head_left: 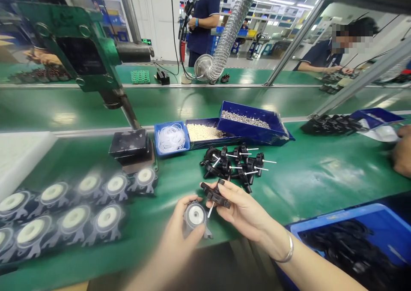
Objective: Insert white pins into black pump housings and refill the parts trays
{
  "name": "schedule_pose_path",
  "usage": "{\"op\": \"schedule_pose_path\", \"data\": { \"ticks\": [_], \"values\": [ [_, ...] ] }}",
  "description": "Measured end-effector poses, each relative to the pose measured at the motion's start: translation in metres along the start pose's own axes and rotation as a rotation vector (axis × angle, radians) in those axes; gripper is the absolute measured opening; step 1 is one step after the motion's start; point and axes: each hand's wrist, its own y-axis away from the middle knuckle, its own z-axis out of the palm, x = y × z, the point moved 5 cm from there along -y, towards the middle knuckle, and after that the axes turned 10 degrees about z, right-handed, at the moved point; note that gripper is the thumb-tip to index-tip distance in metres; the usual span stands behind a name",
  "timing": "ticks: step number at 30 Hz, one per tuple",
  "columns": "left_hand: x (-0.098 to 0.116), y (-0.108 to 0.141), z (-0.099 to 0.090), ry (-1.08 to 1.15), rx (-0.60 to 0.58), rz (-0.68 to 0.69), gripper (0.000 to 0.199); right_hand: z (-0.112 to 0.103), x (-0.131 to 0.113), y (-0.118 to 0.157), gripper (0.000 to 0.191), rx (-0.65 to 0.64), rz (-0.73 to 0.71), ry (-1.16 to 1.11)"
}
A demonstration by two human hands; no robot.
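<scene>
My left hand (185, 226) is closed around a grey round housing (196, 216) with a white disc in its middle, held over the bench's front edge. Between the fingers of my right hand (239, 205) is a black plastic part (214, 194) whose thin white pin (211, 209) points down beside the housing. The two pieces are close together; whether they touch I cannot tell. Just beyond my hands lies a cluster of similar black parts (226, 167) with white pins sticking out. Rows of grey housings with white discs (107, 217) stand to the left.
A blue tray of clear rings (171, 137), a bin of cream-coloured pieces (205, 132) and a tilted bin of small metal pieces (245, 119) stand behind. The green press (77, 46) rises at left. A blue crate (340, 220) of black parts is at lower right; another person's hand (403, 151) is at the right edge.
</scene>
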Motion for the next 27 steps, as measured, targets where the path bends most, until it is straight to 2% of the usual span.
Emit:
{"op": "schedule_pose_path", "data": {
  "ticks": [5, 9, 13, 17, 21, 24, 27],
  "values": [
    [0.002, 0.001, -0.005, -0.091, -0.052, 0.033, 0.08, 0.001, 0.003, -0.003, 0.016, -0.001, 0.035, -0.062],
    [-0.003, 0.001, -0.007, -0.07, 0.001, 0.015, 0.084, 0.005, 0.003, -0.007, 0.015, 0.009, 0.035, -0.029],
    [-0.004, -0.001, -0.008, -0.098, 0.051, -0.011, 0.09, 0.012, -0.001, -0.009, 0.02, 0.04, -0.073, 0.159],
    [0.006, -0.002, -0.01, -0.155, 0.092, 0.094, 0.082, 0.019, 0.0, -0.008, 0.021, 0.064, -0.175, 0.348],
    [0.013, -0.003, -0.011, -0.206, 0.108, 0.13, 0.074, 0.023, 0.005, -0.008, 0.019, 0.065, -0.195, 0.48],
    [0.012, -0.004, -0.01, -0.203, 0.099, 0.086, 0.076, 0.026, 0.002, -0.003, 0.017, 0.094, -0.267, 0.619],
    [0.002, -0.001, -0.01, -0.16, 0.09, -0.007, 0.089, 0.033, -0.003, 0.008, 0.012, 0.121, -0.46, 0.872]
  ]
}}
